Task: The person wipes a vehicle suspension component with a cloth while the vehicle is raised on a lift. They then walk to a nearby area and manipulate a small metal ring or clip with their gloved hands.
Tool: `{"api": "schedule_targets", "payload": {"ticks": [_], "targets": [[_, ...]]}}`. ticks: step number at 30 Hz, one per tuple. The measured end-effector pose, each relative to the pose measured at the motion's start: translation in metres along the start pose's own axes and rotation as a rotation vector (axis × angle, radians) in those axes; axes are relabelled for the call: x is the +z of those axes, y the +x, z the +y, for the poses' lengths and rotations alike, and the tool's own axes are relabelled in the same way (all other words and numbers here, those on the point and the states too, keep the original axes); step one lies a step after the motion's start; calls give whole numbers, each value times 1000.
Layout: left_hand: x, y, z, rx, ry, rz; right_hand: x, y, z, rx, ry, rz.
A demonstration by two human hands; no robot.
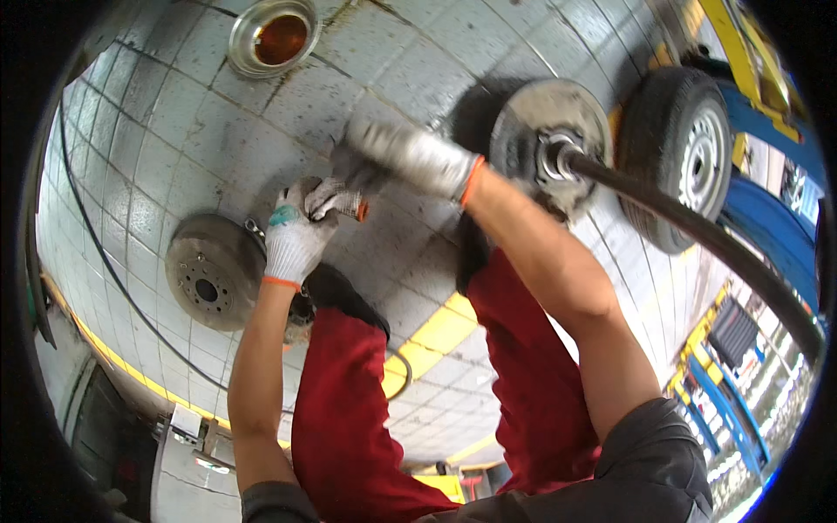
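Note:
My left hand (pixel 299 228), in a white knit glove with a teal patch and orange cuff, is closed around a small whitish-grey piece (pixel 336 200) with an orange end. I cannot make out its kind. To the right, my right hand (pixel 405 155) wears a similar glove and is smeared by motion. A dark blurred shape (pixel 359 170) shows at its fingers, too unclear to name. Beside my left wrist a brake drum (pixel 207 272) with a ring of holes lies on the tiled floor. Right of my right wrist is a round brake assembly (pixel 551 144) on an axle.
A dark axle tube (pixel 697 227) runs across the right side. A wheel with tyre (pixel 676 157) stands beside blue and yellow lift parts (pixel 772 144). On the floor at the top is a metal bowl of amber liquid (pixel 277 39). A black hose (pixel 118 283) crosses the left.

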State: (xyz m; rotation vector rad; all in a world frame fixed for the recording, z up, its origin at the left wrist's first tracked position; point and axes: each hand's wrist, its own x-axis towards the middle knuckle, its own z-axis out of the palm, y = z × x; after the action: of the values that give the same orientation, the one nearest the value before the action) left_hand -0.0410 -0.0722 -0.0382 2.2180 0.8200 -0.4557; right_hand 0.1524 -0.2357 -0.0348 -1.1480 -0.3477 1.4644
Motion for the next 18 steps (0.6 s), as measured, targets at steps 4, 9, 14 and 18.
{"api": "schedule_targets", "payload": {"ticks": [4,9,14,18], "targets": [[-25,-82,46,161,-211,-106,84,-79,24,247,-421,110],[-27,-156,49,127,-378,-275,164,-175,25,202,-246,422],[-48,-233,120,282,-333,-231,227,-249,2,287,153,656],[-38,-297,145,403,-126,-333,259,-319,9,357,237,791]]}}
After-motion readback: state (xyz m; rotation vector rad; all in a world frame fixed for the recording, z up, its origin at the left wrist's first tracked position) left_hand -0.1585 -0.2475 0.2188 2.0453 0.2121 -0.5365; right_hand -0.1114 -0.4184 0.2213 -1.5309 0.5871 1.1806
